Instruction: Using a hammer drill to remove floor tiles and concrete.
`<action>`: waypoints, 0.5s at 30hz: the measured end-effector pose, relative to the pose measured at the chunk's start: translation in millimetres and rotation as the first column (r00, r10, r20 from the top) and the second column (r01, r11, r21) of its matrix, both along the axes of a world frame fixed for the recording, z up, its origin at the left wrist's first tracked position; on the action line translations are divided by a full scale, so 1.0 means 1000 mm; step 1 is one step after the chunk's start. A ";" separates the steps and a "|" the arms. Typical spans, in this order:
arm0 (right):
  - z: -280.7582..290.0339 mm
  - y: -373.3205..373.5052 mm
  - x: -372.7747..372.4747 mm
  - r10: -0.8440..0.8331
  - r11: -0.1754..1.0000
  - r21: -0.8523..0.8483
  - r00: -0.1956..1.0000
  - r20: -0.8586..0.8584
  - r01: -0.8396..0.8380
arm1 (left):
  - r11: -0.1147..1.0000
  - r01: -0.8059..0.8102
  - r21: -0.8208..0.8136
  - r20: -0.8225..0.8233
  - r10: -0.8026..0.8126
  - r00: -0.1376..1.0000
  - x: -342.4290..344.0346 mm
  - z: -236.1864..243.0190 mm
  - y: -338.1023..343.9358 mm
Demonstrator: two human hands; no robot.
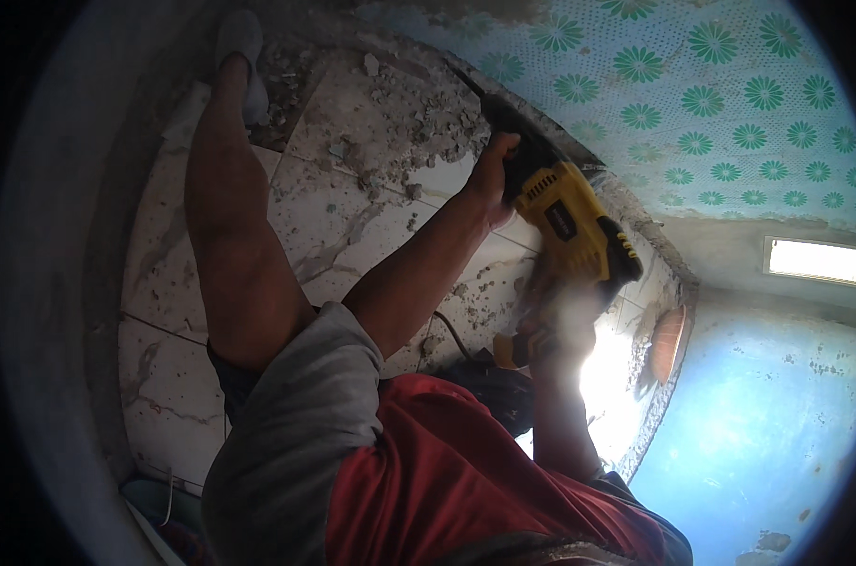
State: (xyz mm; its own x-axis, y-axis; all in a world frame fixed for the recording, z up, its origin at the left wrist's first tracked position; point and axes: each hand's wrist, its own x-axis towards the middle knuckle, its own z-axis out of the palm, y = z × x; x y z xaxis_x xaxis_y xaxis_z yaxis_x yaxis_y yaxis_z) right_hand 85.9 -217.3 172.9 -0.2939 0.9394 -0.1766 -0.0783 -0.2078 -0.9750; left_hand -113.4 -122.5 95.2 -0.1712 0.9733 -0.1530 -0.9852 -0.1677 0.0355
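Drill [571, 224] was up over the tiles [168, 283], bit [465, 79] angled toward the base of the wall [701, 94]; I couldn't tell contact. Left hand [494, 181] gripped it near the nose [504, 113], likely steadying aim; right hand [565, 325] wrapped the rear grip [511, 351], blurred by glare, presumably taking weight.

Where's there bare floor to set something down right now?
Best bet: the lightly specked tiles at lower left, between the left wall and the outstretched leg. A grittier patch lies between that leg and the left forearm. Crowded: the rubble between the foot and the bit of the yellow tool.
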 end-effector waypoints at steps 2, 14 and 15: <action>-0.006 0.015 0.021 0.061 0.998 0.015 0.990 0.126 -0.063 | 0.999 -0.036 0.017 -0.019 0.036 0.999 0.001 0.005 0.003; 0.054 0.063 -0.002 0.227 0.957 -0.166 0.971 -0.075 -0.237 | 0.988 -0.117 -0.100 -0.020 0.115 0.993 -0.004 0.028 0.040; 0.055 0.065 -0.003 0.231 0.954 -0.177 0.969 -0.083 -0.242 | 0.988 -0.118 -0.099 -0.019 0.117 0.993 -0.003 0.030 0.040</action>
State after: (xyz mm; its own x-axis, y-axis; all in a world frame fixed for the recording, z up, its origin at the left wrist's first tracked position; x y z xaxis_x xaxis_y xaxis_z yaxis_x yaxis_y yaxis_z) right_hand 83.3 -152.1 227.9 -0.5193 0.7943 -0.3152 -0.0626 -0.4032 -0.9130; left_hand -116.5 -82.2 125.0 -0.2863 0.9262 -0.2454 -0.9581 -0.2774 0.0707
